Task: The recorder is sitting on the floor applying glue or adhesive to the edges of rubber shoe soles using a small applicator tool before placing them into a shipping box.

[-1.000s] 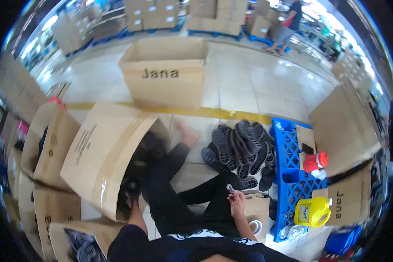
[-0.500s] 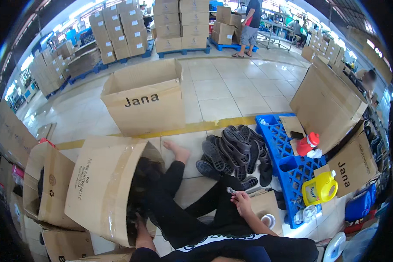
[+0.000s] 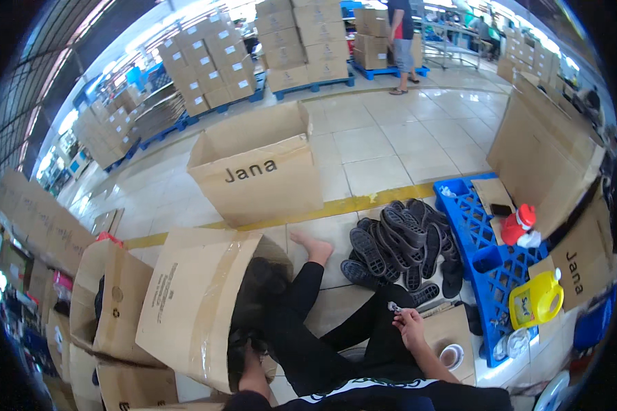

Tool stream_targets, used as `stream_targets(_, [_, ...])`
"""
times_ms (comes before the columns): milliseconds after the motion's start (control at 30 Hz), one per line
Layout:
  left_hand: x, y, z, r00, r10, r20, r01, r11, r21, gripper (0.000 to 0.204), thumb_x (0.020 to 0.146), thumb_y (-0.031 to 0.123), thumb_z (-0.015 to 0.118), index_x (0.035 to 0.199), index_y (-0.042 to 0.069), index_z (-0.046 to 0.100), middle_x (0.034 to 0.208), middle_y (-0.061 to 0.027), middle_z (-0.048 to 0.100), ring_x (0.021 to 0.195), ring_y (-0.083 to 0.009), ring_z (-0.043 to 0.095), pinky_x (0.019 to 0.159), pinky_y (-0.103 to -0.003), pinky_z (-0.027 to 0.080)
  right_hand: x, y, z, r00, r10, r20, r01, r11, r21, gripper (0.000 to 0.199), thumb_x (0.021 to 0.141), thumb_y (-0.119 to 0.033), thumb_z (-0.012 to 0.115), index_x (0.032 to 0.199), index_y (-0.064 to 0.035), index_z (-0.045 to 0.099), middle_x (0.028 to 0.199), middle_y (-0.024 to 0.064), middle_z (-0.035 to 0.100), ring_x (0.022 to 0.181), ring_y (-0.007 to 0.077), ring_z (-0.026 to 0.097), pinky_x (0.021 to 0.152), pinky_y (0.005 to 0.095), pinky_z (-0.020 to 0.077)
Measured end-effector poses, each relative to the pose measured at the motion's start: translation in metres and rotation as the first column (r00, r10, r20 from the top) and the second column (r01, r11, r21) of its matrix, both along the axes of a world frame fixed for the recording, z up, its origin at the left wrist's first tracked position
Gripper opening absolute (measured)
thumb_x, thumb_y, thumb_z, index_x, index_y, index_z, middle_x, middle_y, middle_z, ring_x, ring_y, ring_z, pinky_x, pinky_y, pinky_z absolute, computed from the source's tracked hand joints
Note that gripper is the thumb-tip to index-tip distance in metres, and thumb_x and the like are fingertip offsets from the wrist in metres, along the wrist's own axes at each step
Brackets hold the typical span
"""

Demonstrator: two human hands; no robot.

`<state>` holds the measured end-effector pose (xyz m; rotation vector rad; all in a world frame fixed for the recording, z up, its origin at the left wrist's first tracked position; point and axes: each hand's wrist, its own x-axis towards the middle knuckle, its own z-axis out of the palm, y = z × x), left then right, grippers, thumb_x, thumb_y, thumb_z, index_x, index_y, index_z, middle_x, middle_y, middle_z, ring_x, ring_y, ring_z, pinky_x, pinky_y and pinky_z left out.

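And there it is, a small, pale grey-and-white object [image 3: 395,307], too tiny to make out fully, poking out past the pinched fingertips of the right hand [image 3: 410,325] just above the black-clad leg. Over on the left, a big tan cardboard carton [image 3: 188,308] leans tipped over, a shiny band of clear tape down its side, its mouth facing the person's legs; inside sits a shadowy heap of black pieces [image 3: 262,276], the left hand [image 3: 251,346] in at their lower end.
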<state>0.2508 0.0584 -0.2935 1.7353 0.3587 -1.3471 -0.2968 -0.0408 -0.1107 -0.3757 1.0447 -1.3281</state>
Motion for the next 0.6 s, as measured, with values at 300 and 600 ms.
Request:
stream_targets(300, [0.021,0.016,-0.031,0.923,0.208,-0.323,-0.384,0.541,-0.748,0.047,0.087,0.048,0.050,0.114,0.012,0.064,0.114,-0.0062,0.065,0.106,-0.0272,0.060,0.091,-0.047,0.048,-0.003,0.003,0.001,0.998,0.059,0.034,-0.060,0.998,0.014,0.010,0.097,-0.019,0.057,0.097,-0.0087,0.059,0.094,0.0060,0.065,0.079,0.0139,0.061,0.070,0.0310,0.0540])
stream_targets(600, [-0.096,0.067,0.184,0.898,0.237,-0.370,-0.431,0.637,-0.639,0.048,0.083,0.032,0.056,0.118,0.000,0.054,0.118,-0.0178,0.060,0.106,-0.0302,0.059,0.097,-0.052,0.045,-0.025,0.000,-0.017,0.995,0.087,-0.038,-0.085,0.995,0.061,0.025,0.096,-0.021,0.057,0.114,-0.0042,0.058,0.107,0.0064,0.064,0.088,0.0127,0.058,0.079,0.0285,0.0479])
